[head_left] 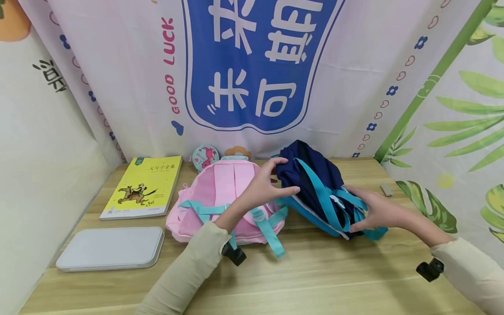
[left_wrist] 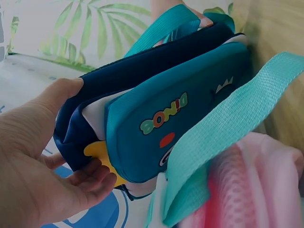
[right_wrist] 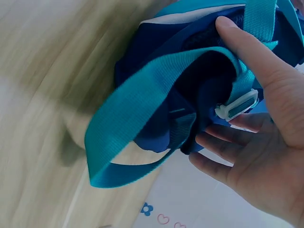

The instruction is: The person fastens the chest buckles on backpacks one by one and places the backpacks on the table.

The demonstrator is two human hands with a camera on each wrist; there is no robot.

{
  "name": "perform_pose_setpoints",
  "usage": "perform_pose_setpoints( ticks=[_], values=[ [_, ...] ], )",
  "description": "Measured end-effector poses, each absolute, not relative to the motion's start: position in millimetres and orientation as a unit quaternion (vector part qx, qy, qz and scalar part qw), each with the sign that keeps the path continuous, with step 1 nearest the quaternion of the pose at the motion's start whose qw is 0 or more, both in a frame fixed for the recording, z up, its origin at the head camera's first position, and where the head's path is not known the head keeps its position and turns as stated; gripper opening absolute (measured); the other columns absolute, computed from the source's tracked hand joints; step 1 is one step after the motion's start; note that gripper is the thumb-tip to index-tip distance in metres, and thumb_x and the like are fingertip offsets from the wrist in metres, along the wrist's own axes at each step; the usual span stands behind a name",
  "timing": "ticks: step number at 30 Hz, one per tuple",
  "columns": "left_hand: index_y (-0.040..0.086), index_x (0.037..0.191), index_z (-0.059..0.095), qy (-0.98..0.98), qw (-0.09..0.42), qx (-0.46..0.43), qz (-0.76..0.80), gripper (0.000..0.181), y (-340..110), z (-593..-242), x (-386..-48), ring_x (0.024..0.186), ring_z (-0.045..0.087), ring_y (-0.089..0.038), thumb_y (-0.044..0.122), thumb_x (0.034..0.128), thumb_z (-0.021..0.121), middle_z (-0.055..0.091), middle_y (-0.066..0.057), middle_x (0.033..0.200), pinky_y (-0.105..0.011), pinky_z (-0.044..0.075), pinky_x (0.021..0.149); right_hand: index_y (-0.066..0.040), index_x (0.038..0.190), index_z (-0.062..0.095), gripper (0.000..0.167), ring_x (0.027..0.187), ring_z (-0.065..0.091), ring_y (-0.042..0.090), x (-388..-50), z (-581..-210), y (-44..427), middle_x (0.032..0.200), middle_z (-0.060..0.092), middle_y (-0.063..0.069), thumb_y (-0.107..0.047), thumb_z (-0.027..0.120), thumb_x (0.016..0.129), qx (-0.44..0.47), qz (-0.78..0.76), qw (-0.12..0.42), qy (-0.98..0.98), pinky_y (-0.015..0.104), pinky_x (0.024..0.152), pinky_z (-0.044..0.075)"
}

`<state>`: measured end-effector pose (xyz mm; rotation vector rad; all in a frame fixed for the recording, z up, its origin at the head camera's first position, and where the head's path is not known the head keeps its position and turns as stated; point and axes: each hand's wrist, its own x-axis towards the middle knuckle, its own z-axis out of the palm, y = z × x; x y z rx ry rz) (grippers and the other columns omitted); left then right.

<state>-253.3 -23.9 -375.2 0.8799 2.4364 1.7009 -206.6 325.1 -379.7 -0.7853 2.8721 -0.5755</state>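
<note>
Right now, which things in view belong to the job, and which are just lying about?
Apparently in the job:
navy-and-teal backpack
left hand, holding it
right hand, holding it

Apparently just lying about:
pink backpack with turquoise straps
yellow book
flat white case
round patterned pouch
small grey block

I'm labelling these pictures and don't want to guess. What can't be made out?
- Contents of the navy backpack: hidden by its fabric, all views.
- Part of its front panel: covered by a mint strap, left wrist view.
- Its whole outline: cut off by the picture's edge, right wrist view.
- Lower edge of the round pouch: behind the pink backpack, head view.
- Smallest print on the yellow book: too small, head view.
</note>
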Motion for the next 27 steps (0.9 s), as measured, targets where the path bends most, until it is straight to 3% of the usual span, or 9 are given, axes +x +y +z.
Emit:
perform_pose_setpoints(
  ticks=[3, 10, 17, 27],
  values=[
    [0.011, 0.148, 0.045, 0.783, 0.028, 0.286, 0.552, 0.074, -20, -377, -252, 0.124, 0.058, -0.03, 0.023, 0.0855, 0.083, 0.051, -0.011, 0.146, -0.05, 0.051, 0.105, 0.009, 0.152, 0.034, 0.113, 0.136, 0.046, 0.051, -207, -382, 331, 0.152, 0.044, 0.032, -0.044, 0.092, 0.071, -0.255, -0.194, 0.057, 0.946, 0.064, 0.104, 0.045],
    [0.012, 0.145, 0.046, 0.793, 0.05, 0.278, 0.54, 0.067, -14, -385, -248, 0.119, 0.06, -0.026, 0.029, 0.0889, 0.08, 0.057, -0.012, 0.137, -0.046, 0.053, 0.1, 0.011, 0.152, 0.034, 0.113, 0.135, 0.046, 0.053, -208, -383, 345, 0.151, 0.044, 0.034, -0.039, 0.093, 0.07, -0.239, -0.188, 0.071, 0.95, 0.064, 0.102, 0.046],
    [0.013, 0.141, 0.049, 0.814, 0.061, 0.263, 0.514, 0.062, -7, -394, -243, 0.099, 0.065, -0.023, 0.036, 0.0909, 0.077, 0.067, -0.011, 0.114, -0.026, 0.054, 0.077, 0.011, 0.152, 0.034, 0.112, 0.133, 0.044, 0.057, -211, -383, 356, 0.149, 0.042, 0.039, -0.034, 0.094, 0.069, -0.227, -0.18, 0.081, 0.954, 0.066, 0.1, 0.046],
    [0.016, 0.138, 0.051, 0.847, 0.073, 0.253, 0.462, 0.061, 0, -403, -238, 0.084, 0.059, -0.016, 0.046, 0.0905, 0.075, 0.065, -0.005, 0.1, -0.025, 0.049, 0.068, 0.003, 0.152, 0.039, 0.11, 0.128, 0.05, 0.056, -213, -383, 367, 0.145, 0.047, 0.038, -0.039, 0.095, 0.067, -0.223, -0.149, 0.075, 0.961, 0.063, 0.095, 0.05]
  ],
)
